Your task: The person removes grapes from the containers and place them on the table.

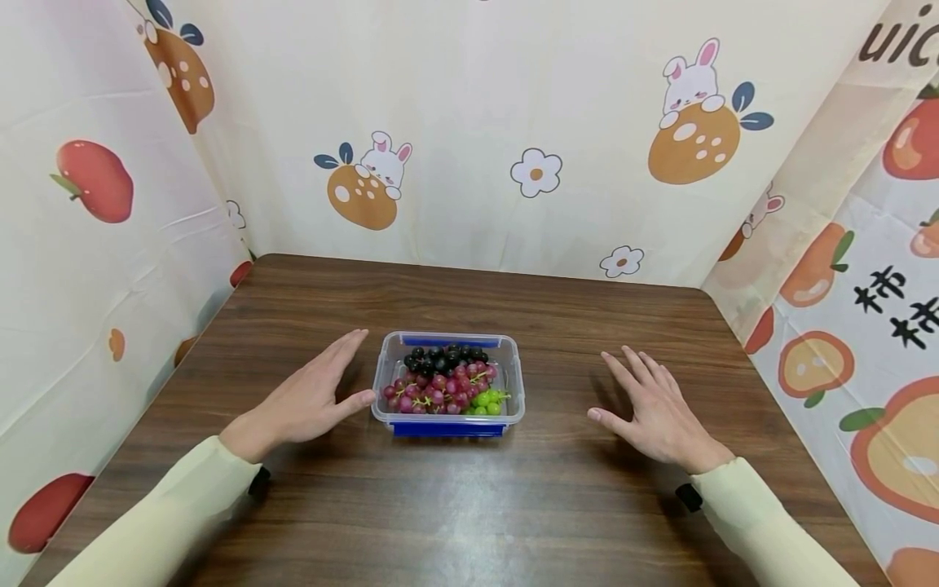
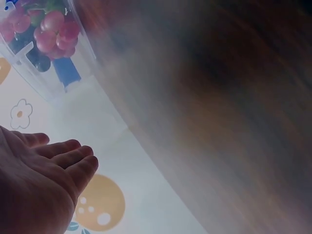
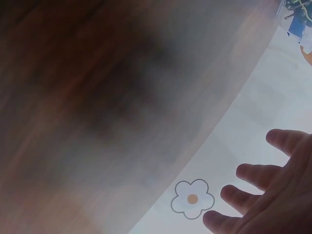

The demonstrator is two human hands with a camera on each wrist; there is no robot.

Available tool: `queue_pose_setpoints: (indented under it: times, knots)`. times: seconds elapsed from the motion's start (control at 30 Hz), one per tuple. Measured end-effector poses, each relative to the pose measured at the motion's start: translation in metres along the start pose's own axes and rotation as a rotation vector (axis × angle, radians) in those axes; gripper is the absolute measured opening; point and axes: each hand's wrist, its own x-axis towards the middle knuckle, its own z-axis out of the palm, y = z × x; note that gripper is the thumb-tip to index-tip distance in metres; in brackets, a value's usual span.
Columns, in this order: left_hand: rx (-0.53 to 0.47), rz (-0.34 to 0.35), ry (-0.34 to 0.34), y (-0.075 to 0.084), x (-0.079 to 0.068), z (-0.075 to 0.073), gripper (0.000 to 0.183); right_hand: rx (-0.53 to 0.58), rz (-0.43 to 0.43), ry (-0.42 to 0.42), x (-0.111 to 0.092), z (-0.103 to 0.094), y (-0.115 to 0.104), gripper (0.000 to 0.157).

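Note:
A clear plastic box point(image 1: 448, 424) with blue clips stands in the middle of the table. Inside it lie black grapes point(image 1: 443, 359), red grapes point(image 1: 440, 393) and a small bunch of green grapes point(image 1: 487, 401). My left hand point(image 1: 311, 399) is just left of the box, fingers straight, thumb tip right at the box's left edge. Well to the right of the box, my right hand point(image 1: 655, 412) is spread with nothing in it. In the left wrist view the red grapes point(image 2: 56, 34) show through the box wall above my extended fingers.
The dark wooden table point(image 1: 455, 505) reaches back to a cream curtain point(image 1: 469, 147) printed with rabbits, fruit and flowers. More printed curtain closes in the left and right sides. A dark band point(image 1: 259, 481) sits at my left wrist, another point(image 1: 688, 497) at my right.

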Motion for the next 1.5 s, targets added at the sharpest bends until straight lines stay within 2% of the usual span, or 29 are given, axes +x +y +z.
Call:
queue_pose_setpoints:
  times: [0.33,0.8,1.27,1.5]
  knots:
    - [-0.021,0.024,-0.006,0.007,0.003,0.003,0.097,0.005,-0.008,0.028,0.001,0.0,-0.004,0.091]
    - [-0.044,0.026,-0.043,0.011,0.005,0.011,0.103,0.021,-0.01,0.011,0.002,-0.001,-0.007,0.09]
    - [-0.041,0.046,-0.038,0.014,0.008,0.016,0.109,0.024,-0.026,0.026,0.005,0.001,-0.014,0.09]
    - [-0.01,0.05,-0.053,0.014,0.009,0.017,0.112,0.037,-0.042,0.037,0.007,0.002,-0.015,0.09]
